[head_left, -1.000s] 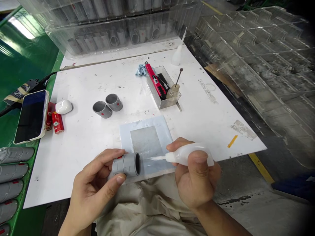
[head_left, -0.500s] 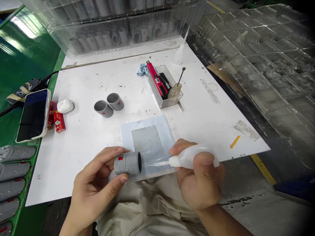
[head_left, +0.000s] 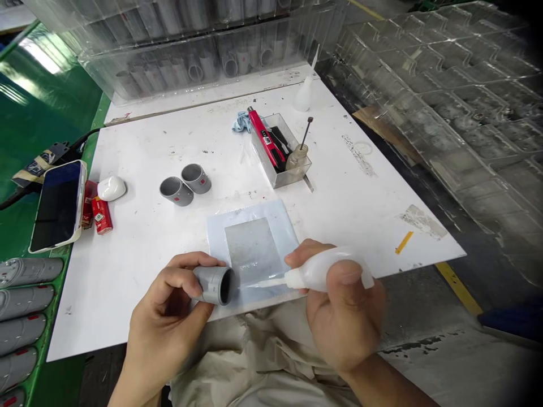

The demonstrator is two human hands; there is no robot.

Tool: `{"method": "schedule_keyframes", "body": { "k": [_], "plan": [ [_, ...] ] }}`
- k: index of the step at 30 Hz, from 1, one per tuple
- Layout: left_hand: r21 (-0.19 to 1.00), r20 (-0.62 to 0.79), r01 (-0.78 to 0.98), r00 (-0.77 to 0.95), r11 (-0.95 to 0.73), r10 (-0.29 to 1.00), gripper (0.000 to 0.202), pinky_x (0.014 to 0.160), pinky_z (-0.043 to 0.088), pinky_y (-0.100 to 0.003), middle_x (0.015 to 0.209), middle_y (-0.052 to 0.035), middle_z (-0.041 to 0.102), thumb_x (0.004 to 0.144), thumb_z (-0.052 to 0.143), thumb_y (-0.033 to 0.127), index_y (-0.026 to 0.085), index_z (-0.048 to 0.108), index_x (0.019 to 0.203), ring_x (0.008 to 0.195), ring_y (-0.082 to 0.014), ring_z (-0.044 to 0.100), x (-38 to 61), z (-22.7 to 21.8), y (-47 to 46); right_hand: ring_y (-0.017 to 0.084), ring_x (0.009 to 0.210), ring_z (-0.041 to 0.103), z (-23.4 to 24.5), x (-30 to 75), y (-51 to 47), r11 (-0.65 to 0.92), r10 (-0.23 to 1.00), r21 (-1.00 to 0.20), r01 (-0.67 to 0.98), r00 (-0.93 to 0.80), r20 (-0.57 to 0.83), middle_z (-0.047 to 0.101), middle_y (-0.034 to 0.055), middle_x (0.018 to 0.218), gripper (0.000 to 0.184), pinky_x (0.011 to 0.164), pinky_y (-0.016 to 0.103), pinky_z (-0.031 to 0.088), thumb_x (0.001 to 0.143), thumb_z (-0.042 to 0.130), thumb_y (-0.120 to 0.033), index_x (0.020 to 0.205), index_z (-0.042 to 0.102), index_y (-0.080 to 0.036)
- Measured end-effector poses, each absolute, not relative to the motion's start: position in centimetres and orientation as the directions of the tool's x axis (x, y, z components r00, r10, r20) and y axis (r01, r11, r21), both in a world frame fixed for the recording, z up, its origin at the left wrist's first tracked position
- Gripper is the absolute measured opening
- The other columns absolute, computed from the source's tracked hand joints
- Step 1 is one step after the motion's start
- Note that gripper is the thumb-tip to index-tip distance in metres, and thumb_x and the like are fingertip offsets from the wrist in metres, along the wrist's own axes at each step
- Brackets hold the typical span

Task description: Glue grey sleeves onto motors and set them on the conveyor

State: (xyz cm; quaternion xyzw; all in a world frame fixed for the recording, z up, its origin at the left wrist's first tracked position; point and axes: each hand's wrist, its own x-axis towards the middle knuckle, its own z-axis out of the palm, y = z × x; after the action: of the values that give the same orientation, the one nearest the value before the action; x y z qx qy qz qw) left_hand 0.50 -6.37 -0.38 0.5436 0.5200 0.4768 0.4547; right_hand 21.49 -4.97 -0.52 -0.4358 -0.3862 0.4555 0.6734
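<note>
Between the fingers and thumb of my left hand (head_left: 172,308) lies a short grey plastic cylinder (head_left: 212,284) on its side, its open end facing right and slightly toward me. My right hand (head_left: 343,311) is wrapped round a white squeeze bottle (head_left: 316,269). Its thin nozzle (head_left: 271,282) points left at the cylinder's mouth, with a gap between them. Beneath both is a light blue sheet (head_left: 288,226) with a grey square (head_left: 252,246) on it. Two more grey cylinders, one in front (head_left: 176,191) and one behind (head_left: 196,178), stand upright farther back.
A clear box (head_left: 292,178) holds a red-handled tool (head_left: 266,138) and a small jar (head_left: 297,158). Another squeeze bottle (head_left: 303,96) stands behind. A phone (head_left: 57,206) and white earbud case (head_left: 111,188) are left. Clear trays (head_left: 139,79) of cylinders line the back.
My left hand has turned the cylinder so its open end shows more toward me and its red mark is out of sight. The bottle stays pointed at it, shifted slightly left.
</note>
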Motion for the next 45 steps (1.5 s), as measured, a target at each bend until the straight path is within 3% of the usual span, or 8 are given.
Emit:
{"method": "schedule_keyframes", "body": {
  "k": [4, 10, 16, 22, 45],
  "plan": [
    [0.978, 0.043, 0.203, 0.003, -0.042, 0.999, 0.034, 0.086, 0.058, -0.019, 0.123, -0.0014, 0.069, 0.089, 0.074, -0.002, 0.027, 0.056, 0.088, 0.113, -0.0154, 0.071, 0.3, -0.6, -6.4, 0.017, 0.055, 0.051, -0.4, 21.4, -5.6, 0.138, 0.983, -0.940, -0.311, 0.161, 0.091, 0.064, 0.0027, 0.070, 0.037, 0.049, 0.035, 0.037, 0.105, 0.063, -0.055, 0.096, 0.084, -0.025],
    [0.943, 0.143, 0.291, 0.079, -0.159, 0.987, 0.033, 0.095, 0.055, -0.018, 0.126, -0.0015, 0.066, 0.089, 0.079, 0.000, 0.025, 0.059, 0.084, 0.119, -0.0139, 0.065, 0.1, -0.5, -6.4, 0.018, 0.060, 0.062, -0.2, 21.5, -4.8, 0.184, 0.942, -0.942, -0.282, 0.325, 0.087, 0.072, 0.0037, 0.073, 0.039, 0.054, 0.033, 0.047, 0.104, 0.066, -0.053, 0.084, 0.083, -0.024],
    [0.958, 0.146, 0.232, 0.120, -0.170, 0.982, 0.033, 0.095, 0.060, -0.026, 0.120, -0.0020, 0.060, 0.091, 0.073, -0.004, 0.024, 0.058, 0.084, 0.117, -0.0184, 0.070, -0.5, -0.7, -6.3, 0.017, 0.060, 0.059, -0.3, 21.8, -5.0, 0.113, 0.977, -0.961, -0.251, 0.203, 0.062, 0.072, 0.0027, 0.076, 0.033, 0.053, 0.032, 0.045, 0.105, 0.066, -0.050, 0.091, 0.084, -0.026],
    [0.971, 0.102, 0.203, 0.136, -0.129, 0.985, 0.035, 0.095, 0.060, -0.024, 0.117, -0.0010, 0.055, 0.091, 0.071, -0.004, 0.024, 0.054, 0.080, 0.118, -0.0172, 0.069, -0.5, -0.7, -6.2, 0.018, 0.066, 0.064, -0.4, 21.1, -4.7, 0.099, 0.987, -0.968, -0.231, 0.145, 0.066, 0.073, 0.0007, 0.077, 0.028, 0.059, 0.032, 0.053, 0.104, 0.070, -0.048, 0.092, 0.082, -0.027],
    [0.971, 0.064, 0.221, 0.125, -0.091, 0.990, 0.037, 0.094, 0.059, -0.026, 0.121, -0.0005, 0.056, 0.089, 0.068, -0.008, 0.025, 0.052, 0.080, 0.121, -0.0188, 0.066, -0.6, -0.7, -6.5, 0.014, 0.058, 0.050, -1.3, 20.9, -4.4, 0.080, 0.984, -0.960, -0.269, 0.175, 0.033, 0.062, 0.0000, 0.065, 0.031, 0.053, 0.029, 0.041, 0.107, 0.066, -0.046, 0.092, 0.083, -0.026]
  ]
}}
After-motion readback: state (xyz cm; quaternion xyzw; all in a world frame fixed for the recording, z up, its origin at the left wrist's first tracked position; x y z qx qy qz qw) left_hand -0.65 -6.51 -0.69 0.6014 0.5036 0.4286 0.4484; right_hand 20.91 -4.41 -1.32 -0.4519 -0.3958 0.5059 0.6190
